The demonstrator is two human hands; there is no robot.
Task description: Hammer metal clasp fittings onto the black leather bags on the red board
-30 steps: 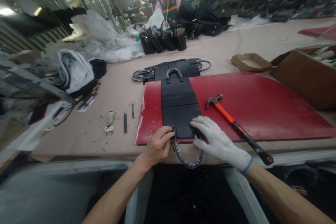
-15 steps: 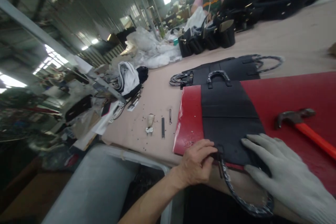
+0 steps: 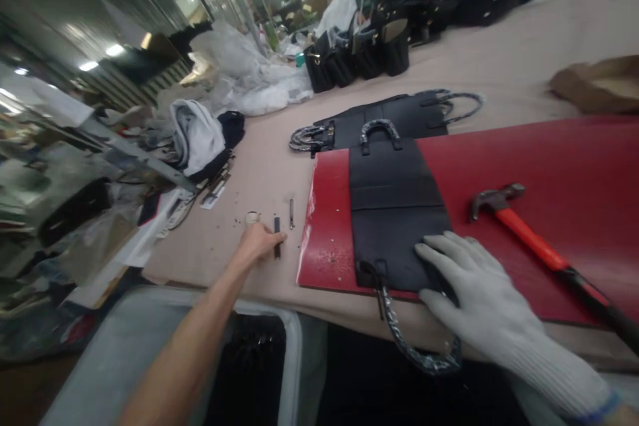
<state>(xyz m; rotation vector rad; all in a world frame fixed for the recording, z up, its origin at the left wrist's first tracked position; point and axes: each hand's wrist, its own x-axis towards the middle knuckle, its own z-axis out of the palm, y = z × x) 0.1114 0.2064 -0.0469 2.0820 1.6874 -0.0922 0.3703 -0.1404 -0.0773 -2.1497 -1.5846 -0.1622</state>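
Note:
My left hand (image 3: 259, 241) is bare and reaches over small tools at the left of the table. One stretched digit lies across a narrow dark metal bar (image 3: 277, 247); the other fingers are mostly hidden. Just beyond the hand, the top of a cream-coloured tool (image 3: 253, 217) shows. In a pale knit glove, my right hand (image 3: 466, 279) rests flat, fingers spread, on a black bag panel (image 3: 394, 213). That panel lies on a red board (image 3: 327, 213). Its near handle (image 3: 399, 336), wrapped in clear plastic, hangs over the table edge; its far handle (image 3: 378, 125) curves up.
A claw hammer (image 3: 529, 236) with a red-and-black handle lies on the board at right. Behind are more black bag panels (image 3: 404, 110) with wrapped handles. A slim metal tool (image 3: 291, 213) lies left of the board. Below the table edge stands a grey bin (image 3: 294, 359).
My left hand has let go of the near handle's end and moved left to the small tools. My right hand stays on the panel. The view has shifted right.

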